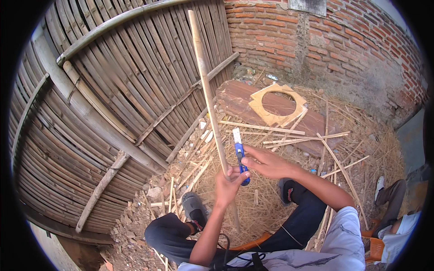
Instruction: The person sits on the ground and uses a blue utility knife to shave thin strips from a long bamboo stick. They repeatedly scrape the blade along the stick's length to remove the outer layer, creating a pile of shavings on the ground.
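My left hand (224,189) is closed around a long bamboo stick (205,83), which rises well above it and leans slightly left. The stick's lower end reaches down toward the straw between my legs. A blue utility knife (239,152) stands nearly upright just right of the stick, its blade end pointing up. My right hand (272,164) grips the knife from the right, thumb and fingers at its middle. The fingertips of my left hand touch the knife's lower end. Whether blade and stick meet is not visible.
Thin bamboo strips (344,168) lie scattered on straw. A brown board (235,97) carries a pale panel (257,108) with a round hole. A bamboo wall (149,67) rises left, a brick wall (275,43) behind. Another person's leg (389,198) shows at right.
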The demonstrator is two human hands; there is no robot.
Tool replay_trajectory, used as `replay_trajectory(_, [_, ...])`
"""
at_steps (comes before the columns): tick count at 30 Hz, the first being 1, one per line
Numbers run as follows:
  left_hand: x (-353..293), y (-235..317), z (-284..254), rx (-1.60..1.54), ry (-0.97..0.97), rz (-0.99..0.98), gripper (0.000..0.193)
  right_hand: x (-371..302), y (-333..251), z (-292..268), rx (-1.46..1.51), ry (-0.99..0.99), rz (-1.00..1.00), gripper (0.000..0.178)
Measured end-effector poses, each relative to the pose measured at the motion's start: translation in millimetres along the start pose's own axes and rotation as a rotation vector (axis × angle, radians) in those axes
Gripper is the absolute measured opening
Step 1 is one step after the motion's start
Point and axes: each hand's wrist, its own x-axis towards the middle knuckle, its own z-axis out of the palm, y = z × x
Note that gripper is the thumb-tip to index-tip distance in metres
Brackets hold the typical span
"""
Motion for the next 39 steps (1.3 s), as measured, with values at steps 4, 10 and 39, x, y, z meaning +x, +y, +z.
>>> replay_trajectory(4, [0.2, 15.4, -27.8, 0.110, 0.137, 0.082, 0.046, -64.3, 19.9, -38.3, -0.308, 0.018, 0.004, 0.069])
replay_trajectory(10, [-3.7, 26.5, -54.2, 0.148, 0.223, 0.101, 0.046, -157.9, 84.8, -11.4, -0.021, 0.065, 0.177, 0.039])
replay_trajectory(39, [-20.3, 32.3, -58.4, 0.142, 0.170, 0.138, 0.052, -101.2, -231.9, 27.3, 1.411, 0.246, -0.951, 0.025])
